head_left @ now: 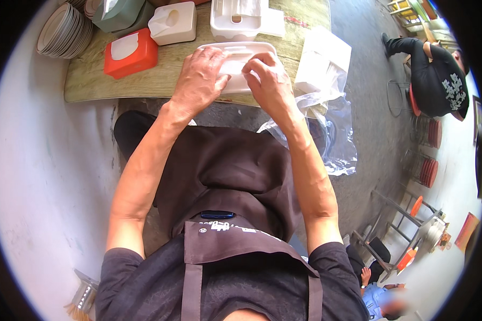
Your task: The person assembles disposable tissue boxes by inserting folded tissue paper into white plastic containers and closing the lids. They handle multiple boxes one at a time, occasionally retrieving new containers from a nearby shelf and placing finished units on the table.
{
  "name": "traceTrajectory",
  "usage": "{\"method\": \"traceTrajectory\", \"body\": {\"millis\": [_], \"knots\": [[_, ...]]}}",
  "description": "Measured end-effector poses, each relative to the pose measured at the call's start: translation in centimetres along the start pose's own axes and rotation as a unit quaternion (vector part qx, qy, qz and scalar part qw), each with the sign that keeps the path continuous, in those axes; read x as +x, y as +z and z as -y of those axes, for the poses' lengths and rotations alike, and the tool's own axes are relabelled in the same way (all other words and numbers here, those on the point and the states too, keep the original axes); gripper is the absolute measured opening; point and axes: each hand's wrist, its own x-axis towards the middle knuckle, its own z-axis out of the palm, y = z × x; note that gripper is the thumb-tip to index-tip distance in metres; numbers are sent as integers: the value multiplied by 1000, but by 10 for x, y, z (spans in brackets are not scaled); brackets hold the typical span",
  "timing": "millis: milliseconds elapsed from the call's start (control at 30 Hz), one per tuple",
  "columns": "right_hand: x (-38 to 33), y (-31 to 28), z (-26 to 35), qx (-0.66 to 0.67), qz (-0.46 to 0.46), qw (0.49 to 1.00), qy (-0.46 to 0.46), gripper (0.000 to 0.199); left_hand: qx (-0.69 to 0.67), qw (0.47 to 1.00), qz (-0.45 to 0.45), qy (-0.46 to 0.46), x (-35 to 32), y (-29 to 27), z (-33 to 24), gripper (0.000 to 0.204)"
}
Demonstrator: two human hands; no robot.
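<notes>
A shallow white rectangular plastic box (235,83) lies at the near edge of the wooden table, in front of me. My left hand (201,77) curls its fingers over the left side of the box, its thumb at the inner side. Over the box's right part is my right hand (269,80), with fingers bent and drawn together; whatever is between them blends with the white behind. Just beyond stands a white plastic container (235,29) with an oval hole. To the right sits a stack of white paper napkins (326,53), partly in a clear plastic bag (334,131).
Red (139,59), white (179,27) and grey-green (120,16) tissue boxes stand on the table's left, beside stacked plates (61,32). A white wall (43,160) borders the left. A person in black (434,75) sits across the floor at right; another person (377,299) is lower right.
</notes>
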Motion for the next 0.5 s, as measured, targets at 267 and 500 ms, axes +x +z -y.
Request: {"method": "traceTrajectory", "body": {"millis": [267,500], "knots": [[3,-1,0,22,-28,997,69,28,-1,999,46,15,-1,0,4,17],[11,8,-2,-90,3,996,29,20,-17,1000,11,-17,4,0,-4,25]]}}
